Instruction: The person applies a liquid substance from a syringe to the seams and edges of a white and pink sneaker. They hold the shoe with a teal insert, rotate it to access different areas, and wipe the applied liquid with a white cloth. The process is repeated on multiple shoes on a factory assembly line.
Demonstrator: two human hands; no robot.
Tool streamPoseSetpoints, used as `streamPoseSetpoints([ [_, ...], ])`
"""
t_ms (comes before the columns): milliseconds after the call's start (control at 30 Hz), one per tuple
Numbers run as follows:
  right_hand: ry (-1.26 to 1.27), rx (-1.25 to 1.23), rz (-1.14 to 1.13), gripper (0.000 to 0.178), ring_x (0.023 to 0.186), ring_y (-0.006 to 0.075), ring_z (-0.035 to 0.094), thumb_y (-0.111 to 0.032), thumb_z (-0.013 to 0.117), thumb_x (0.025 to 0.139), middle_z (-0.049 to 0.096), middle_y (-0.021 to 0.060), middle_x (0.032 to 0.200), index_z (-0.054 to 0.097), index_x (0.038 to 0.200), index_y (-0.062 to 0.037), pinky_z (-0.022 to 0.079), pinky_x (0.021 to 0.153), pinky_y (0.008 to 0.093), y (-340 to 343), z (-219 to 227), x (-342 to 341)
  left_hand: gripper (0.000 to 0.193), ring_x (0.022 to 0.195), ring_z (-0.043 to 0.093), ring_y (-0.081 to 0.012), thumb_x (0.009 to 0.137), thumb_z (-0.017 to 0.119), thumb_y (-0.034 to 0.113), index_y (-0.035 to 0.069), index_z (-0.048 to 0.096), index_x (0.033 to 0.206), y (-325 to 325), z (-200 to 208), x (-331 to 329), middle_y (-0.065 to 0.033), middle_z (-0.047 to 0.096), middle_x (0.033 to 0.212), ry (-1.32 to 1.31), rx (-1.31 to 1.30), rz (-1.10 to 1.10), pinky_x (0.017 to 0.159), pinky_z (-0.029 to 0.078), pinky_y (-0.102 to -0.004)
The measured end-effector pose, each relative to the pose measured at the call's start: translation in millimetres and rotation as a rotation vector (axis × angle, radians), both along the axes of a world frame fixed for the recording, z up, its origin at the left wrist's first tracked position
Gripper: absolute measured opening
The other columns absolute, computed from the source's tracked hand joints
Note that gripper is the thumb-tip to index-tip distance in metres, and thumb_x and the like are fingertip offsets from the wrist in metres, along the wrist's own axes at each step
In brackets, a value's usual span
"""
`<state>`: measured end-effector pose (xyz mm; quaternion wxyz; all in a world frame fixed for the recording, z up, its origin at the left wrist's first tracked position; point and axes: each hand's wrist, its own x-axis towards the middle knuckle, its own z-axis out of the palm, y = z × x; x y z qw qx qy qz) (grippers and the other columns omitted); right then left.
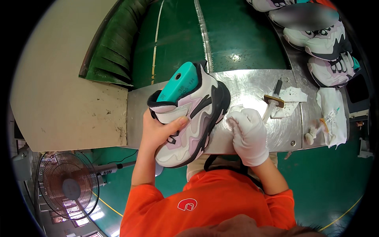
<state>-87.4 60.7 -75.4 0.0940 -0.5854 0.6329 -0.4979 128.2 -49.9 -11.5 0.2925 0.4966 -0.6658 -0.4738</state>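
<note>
A sneaker in white, lilac and grey with a black sole is held tilted over the near edge of the metal table. Inside it sits a teal shoe last, its top poking out of the collar. My bare left hand grips the shoe around the tongue and laces, thumb across the upper. In a white glove, my right hand is closed beside the sole, a small gap away. Its fingers are curled together, and what they pinch, if anything, is hidden.
Syringe-like applicators lie right of my glove, near a crumpled white cloth and a white cloth sheet. Several similar sneakers stand at far right. Beyond the metal table runs a green conveyor belt; a fan stands lower left.
</note>
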Motion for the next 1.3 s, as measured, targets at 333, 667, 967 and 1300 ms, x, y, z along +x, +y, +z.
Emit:
streamPoseSetpoints([
  [333, -0.142, -0.084, -0.04, 0.026, 0.084, 0.0295, 0.06, 0.002, 0.065, 0.076, 0.06, 0.0082, 0.091, 0.065, 0.098, -0.011, 0.049, 0.072, 0.037, -24, -5, 10, 0.061, 0.086, 0.064, -0.0134, 0.068, 0.087, 0.019, -0.001, 0.058, 0.118, 2, 2, -3, -0.0075, 0.068, 0.099, 0.046, -0.037, -0.024, 0.077, 0.053, -0.0301],
  [667, 0.083, -0.082, -0.056, 0.027, 0.085, 0.0288, 0.058, 0.002, 0.062, 0.073, 0.06, 0.0062, 0.091, 0.064, 0.097, -0.0112, 0.048, 0.07, 0.0376, -25, -3, 8, 0.067, 0.089, 0.065, -0.0171, 0.067, 0.087, 0.017, -0.002, 0.056, 0.123, 7, 2, -9, -0.0089, 0.067, 0.103, 0.078, -0.015, -0.03, 0.079, 0.054, -0.031],
  [967, -0.132, 0.038, -0.079, 0.021, 0.084, 0.0303, 0.059, -0.001, 0.065, 0.077, 0.06, 0.0078, 0.091, 0.065, 0.095, -0.0109, 0.049, 0.07, 0.0374, -5, -12, 10, 0.081, 0.101, 0.062, -0.0173, 0.065, 0.088, 0.018, -0.001, 0.05, 0.134, 3, 1, -7, -0.0103, 0.064, 0.115, 0.057, -0.103, -0.078, 0.089, 0.051, -0.0329],
  [1300, -0.159, -0.044, -0.112, 0.021, 0.083, 0.0311, 0.06, -0.001, 0.066, 0.078, 0.061, 0.0091, 0.091, 0.066, 0.096, -0.0102, 0.049, 0.07, 0.039, -19, -9, 16, 0.078, 0.102, 0.062, -0.0158, 0.066, 0.087, 0.021, -0.001, 0.052, 0.133, 7, 5, -11, -0.0101, 0.066, 0.114, 0.083, -0.099, -0.104, 0.089, 0.05, -0.0314],
])
